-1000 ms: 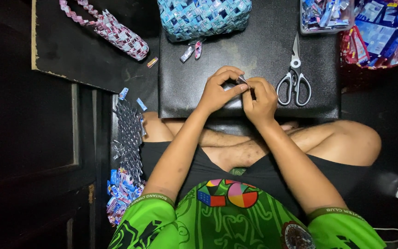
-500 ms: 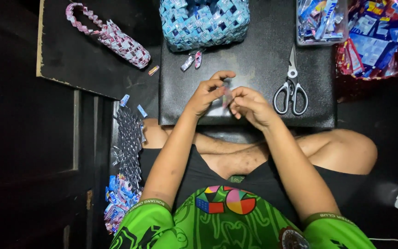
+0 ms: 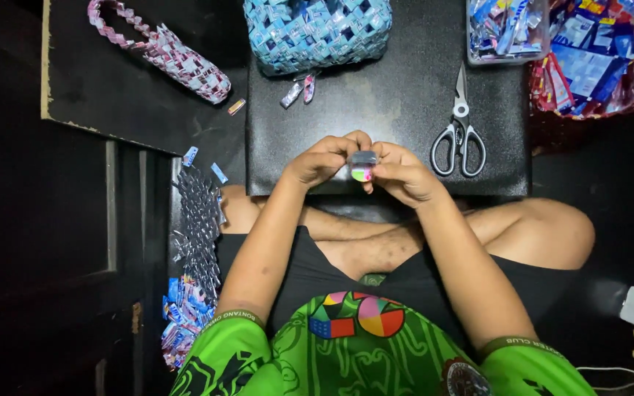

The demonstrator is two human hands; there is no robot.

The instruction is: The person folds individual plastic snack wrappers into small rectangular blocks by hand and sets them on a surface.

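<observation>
So we've got both hands up together over the near edge of the black surface (image 3: 405, 103). Our left hand (image 3: 322, 160) and right hand (image 3: 403, 173) are both pinching the same little folded wrapper (image 3: 363, 164), fingertips closed on it from each side, thumbs underneath. The wrapper is grey on top with a bit of pink and green showing below, and it sits right between the two hands, lifted off the surface.

Just right of the right hand lie the scissors (image 3: 460, 132), blades pointing away from us, handles near the hand but not touching it. Straight ahead of the hands is the blue woven bag (image 3: 317, 31), with two small folded pieces (image 3: 299, 89) lying just in front of it. Further right, a clear tub (image 3: 506, 29) of strips and a pile of blue wrappers (image 3: 596, 55).

Off to the left of the left hand, well apart, a pink woven bag (image 3: 163, 50) lies on a dark board (image 3: 97, 95), and a silvery woven chain (image 3: 199, 227) runs down beside our left arm.
</observation>
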